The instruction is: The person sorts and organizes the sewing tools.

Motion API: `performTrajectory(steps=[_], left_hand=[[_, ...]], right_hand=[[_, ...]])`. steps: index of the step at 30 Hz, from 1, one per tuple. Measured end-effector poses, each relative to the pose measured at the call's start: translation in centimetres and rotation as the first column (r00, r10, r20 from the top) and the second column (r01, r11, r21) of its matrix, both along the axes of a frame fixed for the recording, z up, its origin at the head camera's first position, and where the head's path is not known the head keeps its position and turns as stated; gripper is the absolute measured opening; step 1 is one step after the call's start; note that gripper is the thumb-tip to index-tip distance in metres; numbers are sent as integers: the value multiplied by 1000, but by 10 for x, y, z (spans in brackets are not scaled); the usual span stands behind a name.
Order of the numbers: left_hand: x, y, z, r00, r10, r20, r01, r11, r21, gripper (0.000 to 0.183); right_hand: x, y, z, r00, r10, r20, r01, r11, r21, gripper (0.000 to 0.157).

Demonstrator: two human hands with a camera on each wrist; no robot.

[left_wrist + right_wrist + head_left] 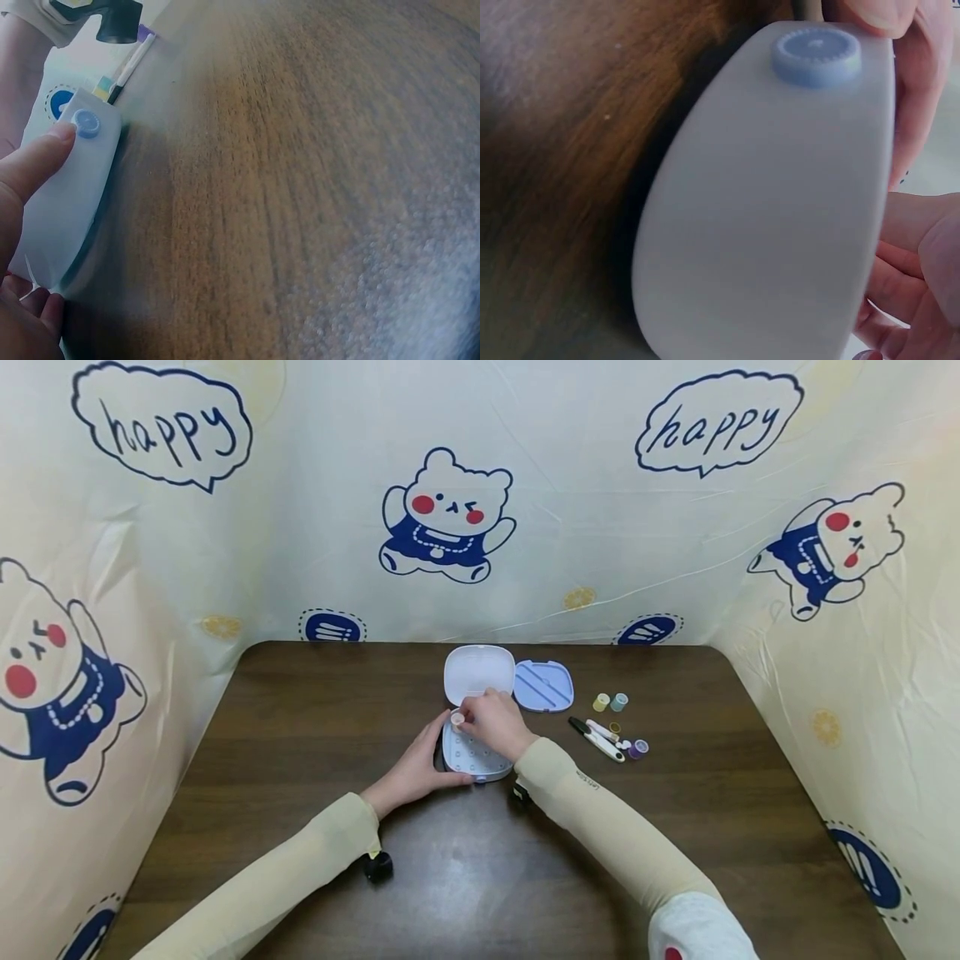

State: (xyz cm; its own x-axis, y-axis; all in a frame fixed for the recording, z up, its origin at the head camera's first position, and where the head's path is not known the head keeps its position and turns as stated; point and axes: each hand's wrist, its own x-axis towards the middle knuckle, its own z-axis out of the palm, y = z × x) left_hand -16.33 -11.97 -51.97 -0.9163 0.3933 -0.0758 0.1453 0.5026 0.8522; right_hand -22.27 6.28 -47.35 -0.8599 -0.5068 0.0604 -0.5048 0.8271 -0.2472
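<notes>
White case (471, 671) stands open on the table (315, 718); your left hand (415, 768) grips its side and front, and your right hand (497, 722) pinches a white spool (457, 721) at its back left corner. If your left hand slips, the case could turn; if the pinch is weak, the spool could fall outside.

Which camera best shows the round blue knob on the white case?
The right wrist view: the blue knob appears largest there, its ridged edge clear. The left wrist view shows it smaller, beside the left thumb; in the head view it is too small to make out clearly.
</notes>
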Motion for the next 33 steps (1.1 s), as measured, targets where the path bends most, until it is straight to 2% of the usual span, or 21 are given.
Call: performTrajectory(steps=[33], left_hand=[[0, 1, 1, 1000, 5, -16, -4, 1000, 10, 119]], right_hand=[[6, -1, -4, 998, 3, -67, -4, 1000, -8, 16]])
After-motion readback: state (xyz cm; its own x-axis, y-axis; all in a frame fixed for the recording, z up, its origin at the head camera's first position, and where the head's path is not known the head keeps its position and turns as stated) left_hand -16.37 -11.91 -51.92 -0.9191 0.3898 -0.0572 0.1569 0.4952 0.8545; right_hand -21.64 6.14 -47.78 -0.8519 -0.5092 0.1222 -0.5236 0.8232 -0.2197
